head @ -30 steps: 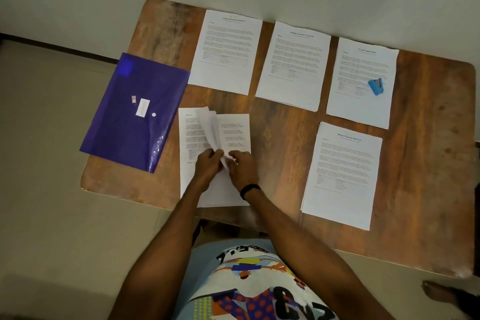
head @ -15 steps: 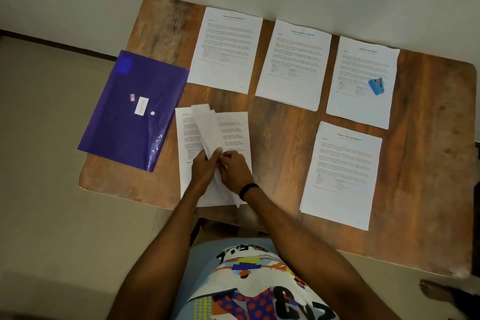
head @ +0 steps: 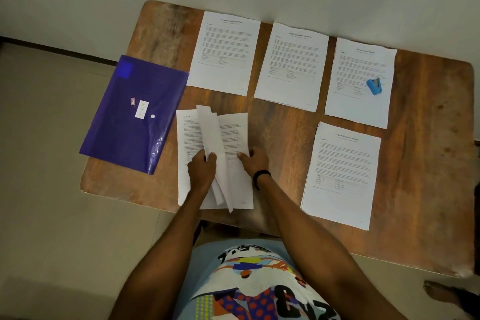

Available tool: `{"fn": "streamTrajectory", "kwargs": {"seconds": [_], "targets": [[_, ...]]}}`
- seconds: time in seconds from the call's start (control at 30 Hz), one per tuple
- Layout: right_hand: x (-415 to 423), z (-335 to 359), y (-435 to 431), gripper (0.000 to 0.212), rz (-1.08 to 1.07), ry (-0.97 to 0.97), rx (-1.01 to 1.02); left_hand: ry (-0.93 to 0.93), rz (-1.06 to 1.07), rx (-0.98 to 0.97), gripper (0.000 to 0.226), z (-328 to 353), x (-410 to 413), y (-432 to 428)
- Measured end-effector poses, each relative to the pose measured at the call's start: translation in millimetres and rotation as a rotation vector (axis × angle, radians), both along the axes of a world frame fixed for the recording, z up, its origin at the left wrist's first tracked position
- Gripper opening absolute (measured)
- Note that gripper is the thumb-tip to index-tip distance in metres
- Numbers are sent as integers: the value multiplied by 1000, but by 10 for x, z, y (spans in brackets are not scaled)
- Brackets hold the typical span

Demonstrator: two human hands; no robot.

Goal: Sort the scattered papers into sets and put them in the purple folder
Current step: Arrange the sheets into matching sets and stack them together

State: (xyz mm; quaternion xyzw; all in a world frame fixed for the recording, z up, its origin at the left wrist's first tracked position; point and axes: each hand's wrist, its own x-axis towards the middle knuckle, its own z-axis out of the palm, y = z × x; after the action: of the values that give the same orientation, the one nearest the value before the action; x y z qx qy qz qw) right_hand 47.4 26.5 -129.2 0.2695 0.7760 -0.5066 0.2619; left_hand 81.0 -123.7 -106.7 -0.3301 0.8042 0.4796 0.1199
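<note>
Your left hand (head: 202, 171): grip pinched on lifted sheets (head: 211, 132), fanned up from loose paper stack (head: 235, 135) at near edge of tabletop (head: 428, 163). Your right hand (head: 254, 161): grip clamped on stack's right edge, thumb on top sheet. Purple folder (head: 135, 117): flat, just left of stack, overhanging tabletop's left edge. Far row: left set (head: 224, 52), middle set (head: 292, 65), right set (head: 361, 67) bearing small blue stapler (head: 374, 86). Near set (head: 342, 174): right of stack, apart.
</note>
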Motion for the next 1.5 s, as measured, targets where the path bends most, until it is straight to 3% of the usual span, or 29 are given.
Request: {"fn": "streamTrajectory", "kwargs": {"seconds": [0.13, 0.27, 0.37, 0.43, 0.5, 0.6, 0.67, 0.77, 0.87, 1.03, 1.1, 1.2, 1.33, 1.5], "targets": [[56, 52, 306, 22, -141, 147, 161, 85, -86, -229, 18, 89, -39, 135], [56, 109, 849, 20, -207, 138, 249, -36, -223, -252, 21, 140, -161, 347], [58, 151, 1279, 28, -215, 150, 276, -228, -302, -189, 51, 87, -220, 461], [71, 216, 1561, 20, -231, 172, 284, -302, -356, -201, 74, 31, -254, 490], [95, 268, 1825, 15, -251, 192, 278, -350, -389, -222, 79, 21, -287, 511], [156, 331, 2159, 15, -334, 218, 162, -343, -420, -292, 71, 105, -294, 613], [209, 382, 2313, 19, -389, 209, 57, -223, -407, -279, 64, 216, -279, 786], [249, 406, 2409, 17, -402, 193, -31, -73, -407, -34, 51, 380, -260, 1131], [241, 343, 2465, 8, -297, 166, -18, -63, -414, 189, 43, 463, -241, 1393], [156, 348, 2665, 12, -191, 121, 55, -69, -375, 114, 22, 261, -232, 1488], [125, 297, 2823, 22, -190, 120, 188, -42, -322, 46, 16, 219, -245, 1499], [67, 169, 3108, 60, -145, 89, 375, -19, -261, -45, 12, 208, -260, 1508], [-97, 161, 3414, 116, 156, 52, 526, -14, -246, -108, 12, 233, -285, 1477], [-283, 236, 3647, 142, 452, 13, 617, -33, -238, -148, 12, 230, -289, 1489]]}}
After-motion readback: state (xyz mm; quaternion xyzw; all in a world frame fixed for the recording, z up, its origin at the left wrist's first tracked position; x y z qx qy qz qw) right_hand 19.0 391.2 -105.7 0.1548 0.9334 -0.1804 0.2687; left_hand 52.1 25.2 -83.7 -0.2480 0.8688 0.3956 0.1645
